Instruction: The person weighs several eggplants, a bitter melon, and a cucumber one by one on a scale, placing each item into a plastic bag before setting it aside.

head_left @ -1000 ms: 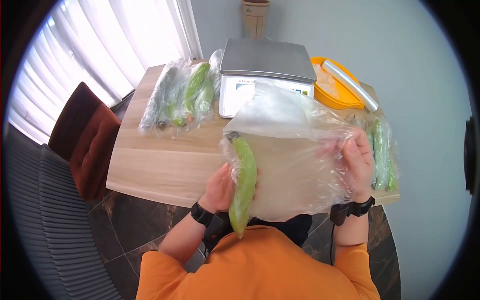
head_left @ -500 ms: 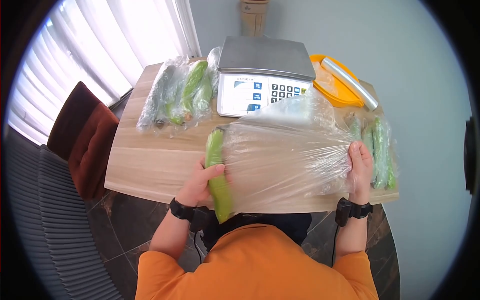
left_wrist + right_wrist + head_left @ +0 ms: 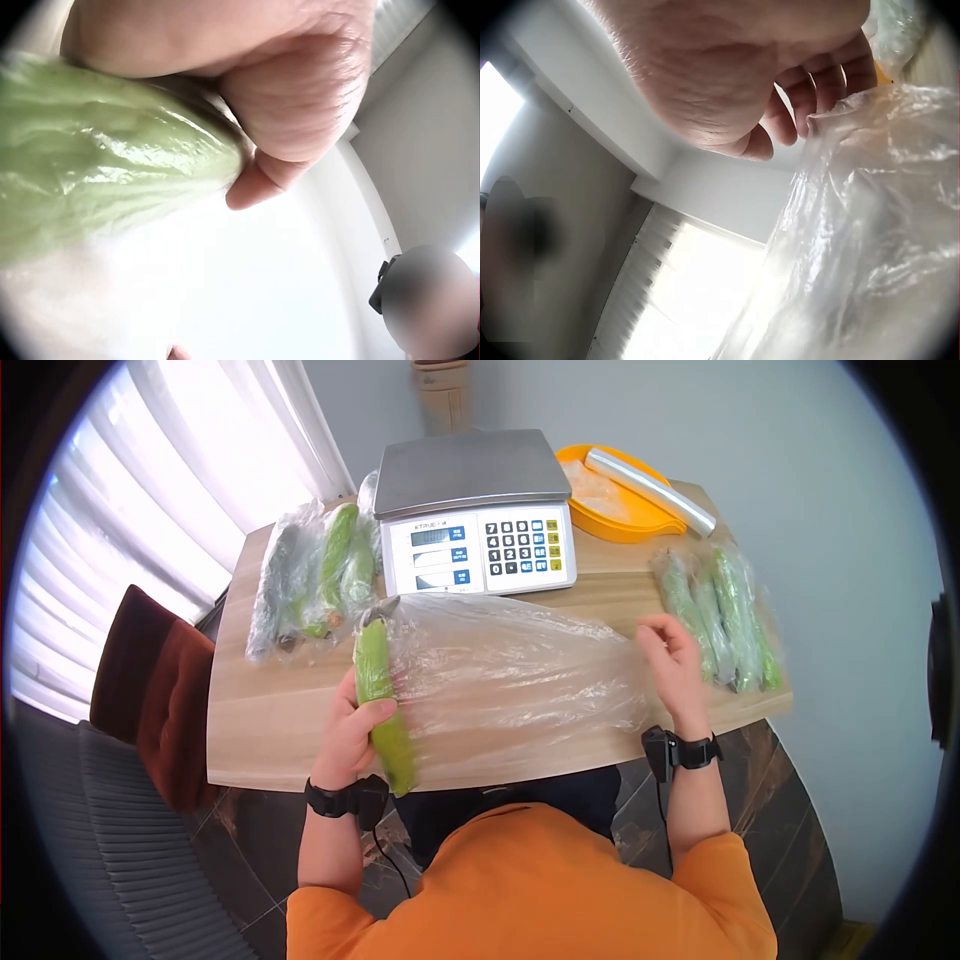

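My left hand (image 3: 350, 730) grips a long green vegetable (image 3: 373, 670), thumb across its front; its dark stem end points up. Clear plastic film (image 3: 520, 660) stretches from the vegetable rightward over the table. In the left wrist view, the fingers and thumb of the left hand (image 3: 292, 97) curl round the film-covered vegetable (image 3: 112, 150). At the film's right end, my right hand (image 3: 675, 670) has loosely bent fingers. The right wrist view shows this hand (image 3: 727, 75) with thumb and fingertips apart, beside the crumpled film (image 3: 870, 217); whether they touch is unclear.
A scale (image 3: 470, 490) stands at the back of the wooden table (image 3: 270, 730). Bagged vegetables lie at the left (image 3: 335, 570) and right (image 3: 735, 610). An orange basin (image 3: 625, 528) with a film roll (image 3: 650, 490) across it stands right of the scale.
The view has shifted. The left hand has moved left with the vegetable. The right hand's fingers have parted from the film they pinched, and the film has slackened and sunk toward the table.
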